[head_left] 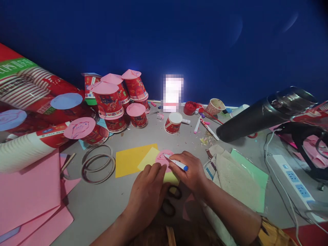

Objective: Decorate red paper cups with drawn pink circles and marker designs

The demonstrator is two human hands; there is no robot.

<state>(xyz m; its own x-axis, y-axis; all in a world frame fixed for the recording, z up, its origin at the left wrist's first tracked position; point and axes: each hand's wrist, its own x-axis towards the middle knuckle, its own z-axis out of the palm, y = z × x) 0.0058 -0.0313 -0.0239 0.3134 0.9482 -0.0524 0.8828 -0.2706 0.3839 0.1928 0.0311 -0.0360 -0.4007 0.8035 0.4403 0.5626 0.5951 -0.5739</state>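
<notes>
A marker (179, 163) with a white barrel and blue end is gripped in my right hand (191, 171). Its tip touches a small pink paper circle (159, 158) bearing drawn lines. My left hand (147, 191) presses on the near edge of that circle with bent fingers close together; its thumb is mostly hidden. Beneath the circle lie pale yellow paper (148, 160) and a deeper yellow sheet (128, 161). Dark scissors (167, 208) rest just below my hands, showing only their handle loops.
Red paper cups (109, 106) with pink paper tops stand at the back left. Tape rings (84, 171) and pink sheets (28, 194) lie left. A cloth (230, 174), a black flask (246, 123) and a power strip (294, 181) occupy the right. A single cup (172, 126) stands ahead.
</notes>
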